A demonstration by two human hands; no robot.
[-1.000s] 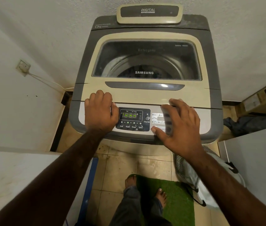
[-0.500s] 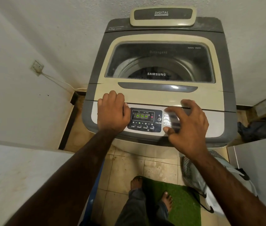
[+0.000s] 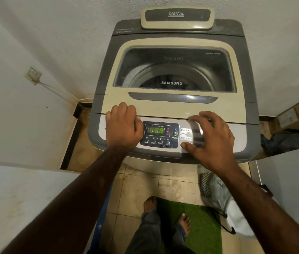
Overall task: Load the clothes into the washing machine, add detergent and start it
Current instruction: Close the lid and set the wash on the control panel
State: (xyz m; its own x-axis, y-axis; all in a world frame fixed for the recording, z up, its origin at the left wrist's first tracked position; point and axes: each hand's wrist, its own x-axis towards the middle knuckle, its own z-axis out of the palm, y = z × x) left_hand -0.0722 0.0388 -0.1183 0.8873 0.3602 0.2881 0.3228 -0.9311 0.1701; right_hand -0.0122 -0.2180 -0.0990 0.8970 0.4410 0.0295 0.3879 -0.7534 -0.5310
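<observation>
The washing machine (image 3: 251,114) stands against the far wall (image 3: 71,33), lid (image 3: 163,109) closed, display (image 3: 156,130) lit. Left of the display rests the left hand (image 3: 122,129), fingers (image 3: 124,109) loosely curled, holding nothing; the right hand (image 3: 212,142) spreads its fingers wide right of it.

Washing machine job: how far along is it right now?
Loading looks done: the lid is closed over dark clothes. The display is lit, and the right hand is spread over the control panel. Whether detergent went in, or the cycle has started, can't be seen.
</observation>
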